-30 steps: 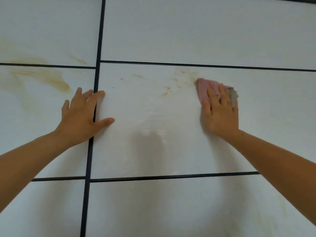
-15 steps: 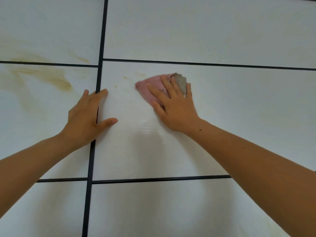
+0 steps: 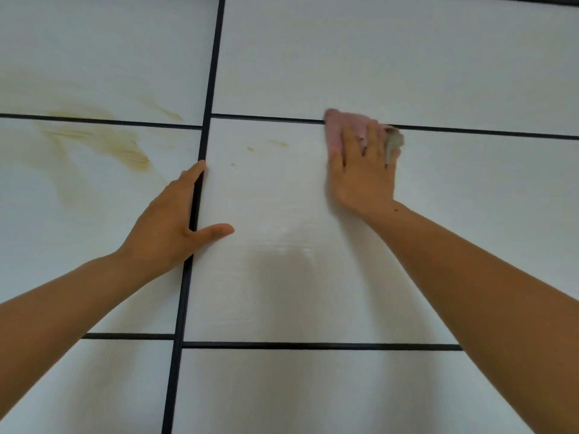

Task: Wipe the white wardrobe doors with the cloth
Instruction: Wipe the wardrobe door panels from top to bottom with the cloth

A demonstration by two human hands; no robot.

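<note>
Smooth white wardrobe doors (image 3: 282, 292) are shining. A streaky brown smear (image 3: 125, 151) is sitting left. My left hand (image 3: 175, 227) is lying flat, holding nothing. My right hand (image 3: 363, 173), fingers flat, is pressing the soft pink cloth (image 3: 336, 126) on a black line (image 3: 470, 130).

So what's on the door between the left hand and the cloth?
Head view: only bare white door with three small yellowish stains between the left hand and the cloth.

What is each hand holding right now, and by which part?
The right hand presses the pink cloth against the wardrobe doors, straight fingers over its lower half, no grip. The left hand holds nothing, resting flat on them.
</note>
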